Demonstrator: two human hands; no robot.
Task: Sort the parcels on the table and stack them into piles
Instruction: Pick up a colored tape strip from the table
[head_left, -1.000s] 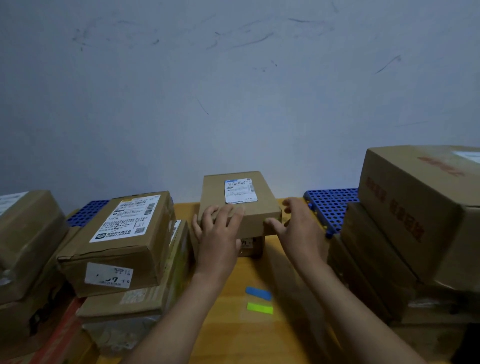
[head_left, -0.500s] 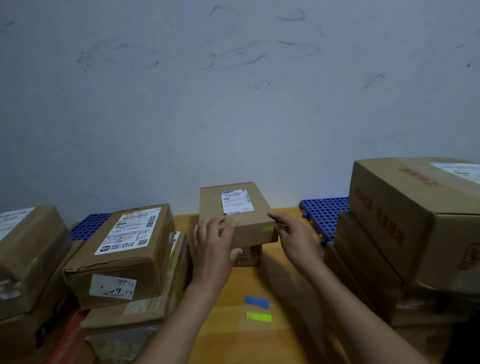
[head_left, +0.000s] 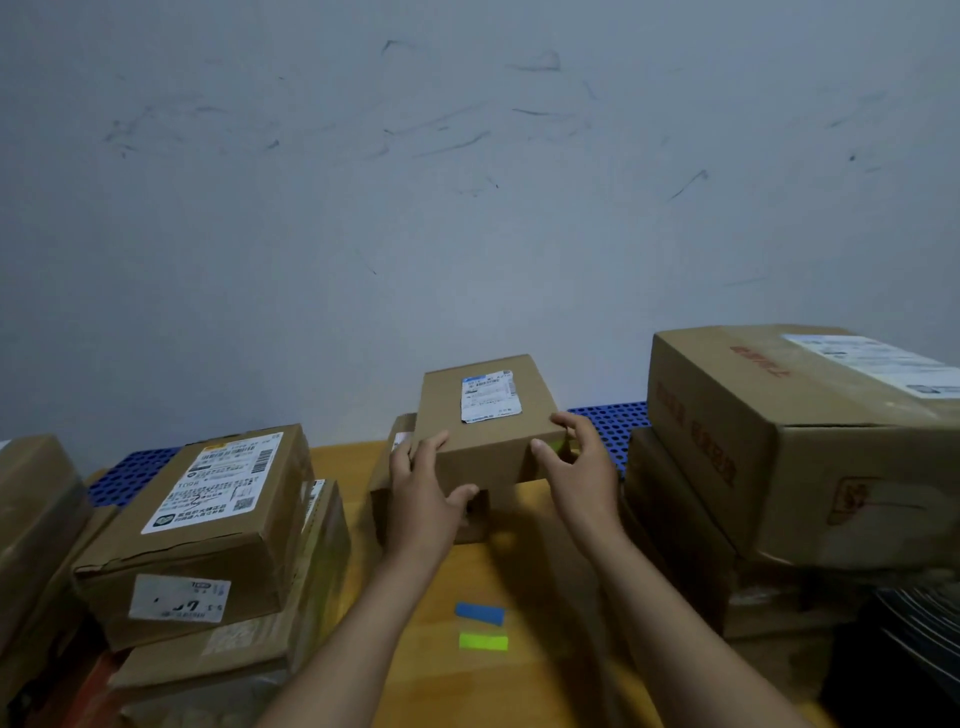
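A small brown parcel (head_left: 483, 415) with a white label on top sits over another small box (head_left: 387, 483) at the back middle of the wooden table (head_left: 519, 691). My left hand (head_left: 423, 493) grips its near left corner, thumb under the front edge. My right hand (head_left: 576, 467) holds its near right corner with curled fingers. On the left stands a pile topped by a labelled parcel (head_left: 208, 525). On the right a big carton (head_left: 800, 431) lies on a flatter box (head_left: 675, 519).
A blue strip (head_left: 479, 614) and a green strip (head_left: 483, 642) of tape lie on the table near me. A blue perforated mat (head_left: 608, 421) shows behind the piles by the grey wall. More boxes (head_left: 36, 519) crowd the far left; a dark object (head_left: 898, 665) sits lower right.
The small parcel has shifted to the right and turned slightly on the box under it. Both hands moved from its near top edge to its two near corners.
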